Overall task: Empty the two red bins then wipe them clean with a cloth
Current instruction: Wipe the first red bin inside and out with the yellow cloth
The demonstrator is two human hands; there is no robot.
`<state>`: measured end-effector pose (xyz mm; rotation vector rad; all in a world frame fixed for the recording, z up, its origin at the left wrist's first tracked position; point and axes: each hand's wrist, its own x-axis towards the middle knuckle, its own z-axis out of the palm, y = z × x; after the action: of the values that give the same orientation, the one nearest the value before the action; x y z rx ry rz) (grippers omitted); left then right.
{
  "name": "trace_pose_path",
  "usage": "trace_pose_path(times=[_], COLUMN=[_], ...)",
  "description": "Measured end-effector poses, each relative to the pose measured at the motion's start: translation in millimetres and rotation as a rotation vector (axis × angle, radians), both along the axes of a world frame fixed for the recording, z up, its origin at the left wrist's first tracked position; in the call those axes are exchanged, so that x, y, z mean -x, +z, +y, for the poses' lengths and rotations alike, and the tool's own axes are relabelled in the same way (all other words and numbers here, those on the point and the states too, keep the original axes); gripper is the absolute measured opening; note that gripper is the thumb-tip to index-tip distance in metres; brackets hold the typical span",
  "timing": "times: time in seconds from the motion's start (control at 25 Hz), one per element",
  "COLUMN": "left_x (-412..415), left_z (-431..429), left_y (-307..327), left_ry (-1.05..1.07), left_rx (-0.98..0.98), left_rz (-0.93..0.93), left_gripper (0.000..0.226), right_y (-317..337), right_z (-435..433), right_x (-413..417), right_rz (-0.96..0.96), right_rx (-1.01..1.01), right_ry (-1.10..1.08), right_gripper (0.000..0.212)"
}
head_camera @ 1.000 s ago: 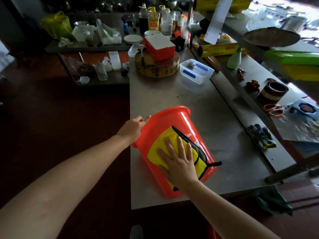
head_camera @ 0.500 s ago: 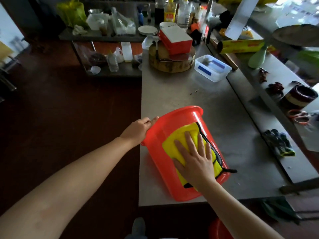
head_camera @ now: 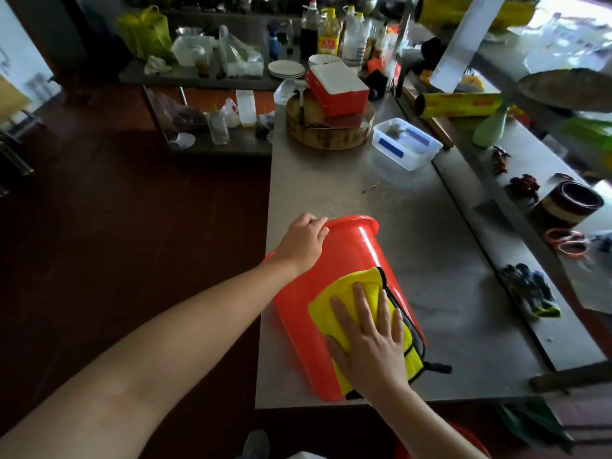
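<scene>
- two bare hands work on one red bin (head_camera: 351,250), which lies on its side at the near left corner of the steel table (head_camera: 430,260), base toward the person and open rim pointing away.
- right hand (head_camera: 367,346) lies flat on a yellow cloth (head_camera: 347,293), fingers straight and slightly spread, pressing it onto the upper side of the bin near the base.
- the cloth has a black trim along its right edge and a black loop that hangs off onto the table just beside the bin.
- left hand (head_camera: 303,241) is at the far left part of the bin's rim, fingers curled over the lip and gripping it.
- dark work gloves (head_camera: 530,293) with yellow cuffs lie to the right on a lower metal ledge, well apart from the bin.
- further back on the table sits a clear plastic tub (head_camera: 405,144) with blue marks.
- just left of the tub stands a round wooden chopping block (head_camera: 331,130), with a red box (head_camera: 337,89) with a white lid resting tilted on top of it.
- a yellow roll (head_camera: 460,106) lies to the right behind the tub.
- farthest off, a stack of white plates (head_camera: 286,68) and a cluster of bottles (head_camera: 328,34) stand on a cluttered back shelf.
</scene>
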<state>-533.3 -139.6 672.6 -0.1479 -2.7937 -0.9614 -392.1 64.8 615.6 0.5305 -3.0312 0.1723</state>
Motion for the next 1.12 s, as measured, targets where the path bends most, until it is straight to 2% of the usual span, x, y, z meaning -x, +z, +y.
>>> trace_pose_path(times=[0.12, 0.4, 0.76, 0.92, 1.12], left_x=[0.5, 3.7, -7.8, -0.2, 33.7], left_z=[-8.5, -31.0, -32.7, -9.3, 27.5], left_y=[-4.3, -6.9, -11.6, -1.3, 19.2], left_ry=[0.089, 0.088, 0.116, 0.229, 0.132], left_rx=[-0.135, -0.156, -0.202, -0.003, 0.242], left_rz=[-0.047, -0.045, -0.075, -0.058, -0.144], left_gripper=[0.031, 0.026, 0.025, 0.029, 0.039], right_y=[10.6, 30.4, -12.3, -20.2, -18.9], right_z=[-17.4, -60.6, 16.6, 29.6, 16.4], right_x=[28.8, 102.3, 13.2, -9.2, -21.0], right_rz=[-0.055, -0.117, 0.027, 0.047, 0.043], right_rx=[0.033, 0.096, 0.164, 0.182, 0.169], right_ry=[-0.028, -0.036, -0.058, -0.071, -0.057], right_gripper=[0.070, 0.074, 0.069, 0.064, 0.064])
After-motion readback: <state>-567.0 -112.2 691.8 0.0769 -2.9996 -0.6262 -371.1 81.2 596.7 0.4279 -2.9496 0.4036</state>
